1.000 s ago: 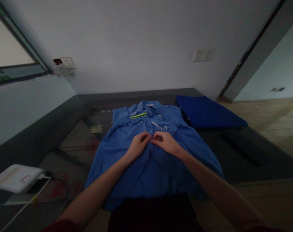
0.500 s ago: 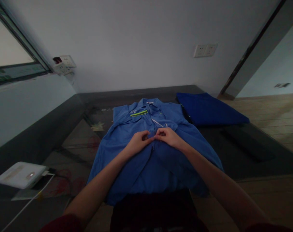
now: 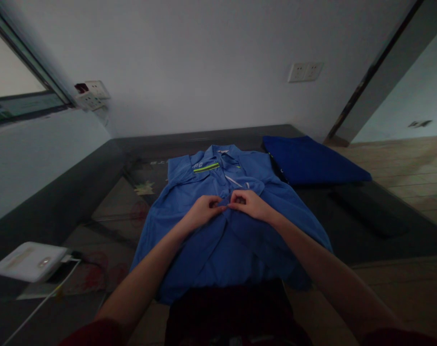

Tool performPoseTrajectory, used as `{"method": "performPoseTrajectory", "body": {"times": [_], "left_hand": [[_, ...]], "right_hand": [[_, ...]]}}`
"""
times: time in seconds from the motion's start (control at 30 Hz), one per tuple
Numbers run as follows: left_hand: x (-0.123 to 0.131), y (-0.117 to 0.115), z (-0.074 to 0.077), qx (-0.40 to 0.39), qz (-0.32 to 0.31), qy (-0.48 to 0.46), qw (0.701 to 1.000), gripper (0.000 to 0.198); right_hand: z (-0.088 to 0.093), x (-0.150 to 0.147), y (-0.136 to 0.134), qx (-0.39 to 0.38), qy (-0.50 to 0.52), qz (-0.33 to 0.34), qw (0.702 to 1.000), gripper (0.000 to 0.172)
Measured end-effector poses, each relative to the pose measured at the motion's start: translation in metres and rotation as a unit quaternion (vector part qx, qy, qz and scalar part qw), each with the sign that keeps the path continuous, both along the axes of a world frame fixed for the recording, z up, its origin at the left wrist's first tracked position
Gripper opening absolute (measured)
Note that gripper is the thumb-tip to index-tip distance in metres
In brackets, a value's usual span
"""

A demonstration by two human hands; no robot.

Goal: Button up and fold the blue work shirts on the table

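A blue shirt (image 3: 211, 259) with a collar and a yellow-green stripe on its chest lies front up on the dark table, collar away from me. My left hand (image 3: 205, 210) pinches the edge of its front opening, thumb against fingers. Right beside it, my right hand (image 3: 250, 203) also pinches the front edge, and the two sets of fingertips nearly touch. Below the hands the front panels part in a slanting line. Whatever small part lies between the fingertips, such as a button, is hidden.
A folded darker-blue cloth (image 3: 315, 161) rests at the right, with a flat black object (image 3: 368, 211) in front of it. At the left sits a white device (image 3: 32, 262) with a white cable. Wall sockets (image 3: 305, 72) are behind the table (image 3: 146, 149).
Both hands have shifted very slightly left along the shirt's front edge and still pinch it. The shirt otherwise lies as before; the view has tilted a little.
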State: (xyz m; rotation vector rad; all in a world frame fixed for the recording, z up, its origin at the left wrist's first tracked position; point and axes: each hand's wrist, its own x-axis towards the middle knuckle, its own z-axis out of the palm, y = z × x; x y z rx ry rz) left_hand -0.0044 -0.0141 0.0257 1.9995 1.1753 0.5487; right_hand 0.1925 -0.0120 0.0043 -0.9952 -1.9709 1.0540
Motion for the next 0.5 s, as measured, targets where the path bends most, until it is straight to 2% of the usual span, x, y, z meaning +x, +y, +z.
{"method": "performPoseTrajectory", "body": {"times": [0.13,0.5], "left_hand": [[-0.001,0.002,-0.002,0.012,-0.004,0.009,1.000,0.031],[0.004,-0.005,0.000,0.070,0.039,0.000,0.997,0.031]], "right_hand": [[0.001,-0.004,-0.002,0.033,-0.005,-0.025,0.999,0.025],[0.000,-0.013,-0.011,0.081,0.005,-0.126,0.989,0.014]]}}
